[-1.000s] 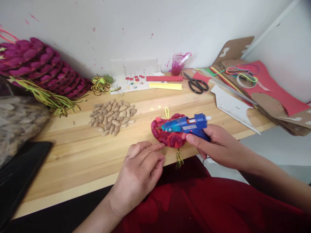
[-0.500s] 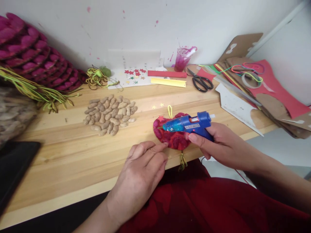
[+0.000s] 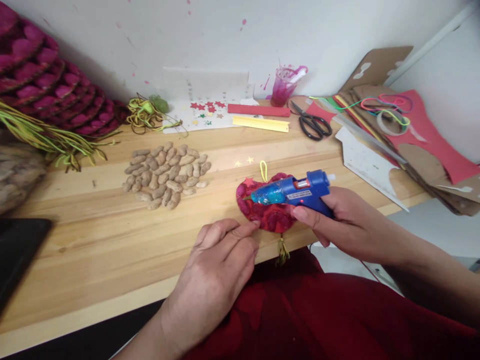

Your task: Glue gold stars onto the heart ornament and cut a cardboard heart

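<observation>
One lumpy magenta-red disc (image 3: 278,220), likely light but brittle, is lying on the wooden table (image 3: 112,235); the curled left hand (image 3: 215,265) is touching its rim, probably the safest hold, the right hand (image 3: 356,230) gripping a blue plastic glue gun (image 3: 300,191).

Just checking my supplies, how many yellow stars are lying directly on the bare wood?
2. One yellow star lies beyond the red ornament; the second star is just right of it, nearer the yellow loop. More could be hidden under the left hand or glue gun.
</observation>
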{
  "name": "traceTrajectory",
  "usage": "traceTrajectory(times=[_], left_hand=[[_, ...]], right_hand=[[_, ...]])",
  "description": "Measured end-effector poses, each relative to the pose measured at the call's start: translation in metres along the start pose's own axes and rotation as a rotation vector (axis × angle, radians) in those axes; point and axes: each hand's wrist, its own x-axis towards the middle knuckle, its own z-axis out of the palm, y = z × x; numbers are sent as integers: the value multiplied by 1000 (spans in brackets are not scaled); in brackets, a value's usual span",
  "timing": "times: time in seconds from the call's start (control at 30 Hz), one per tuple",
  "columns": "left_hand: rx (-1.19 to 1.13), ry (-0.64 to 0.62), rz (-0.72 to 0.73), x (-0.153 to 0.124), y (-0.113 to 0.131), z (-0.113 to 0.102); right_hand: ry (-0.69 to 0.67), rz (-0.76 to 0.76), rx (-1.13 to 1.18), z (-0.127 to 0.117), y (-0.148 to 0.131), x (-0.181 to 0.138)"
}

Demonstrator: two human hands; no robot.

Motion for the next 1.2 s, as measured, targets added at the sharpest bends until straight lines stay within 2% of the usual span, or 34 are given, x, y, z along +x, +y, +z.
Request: traceTrajectory(times=[0.73,1.0,1.2], left_hand=[[30,-16,21,-1,-2,0],[55,-3,25,-1,-2,1],[55,3,38,1,-2,1]], right_hand=[[-77,28,-12,-10,-6,6],[-66,23,-11,-13,-8,8],[-119,59,-8,-19,-8,15]])
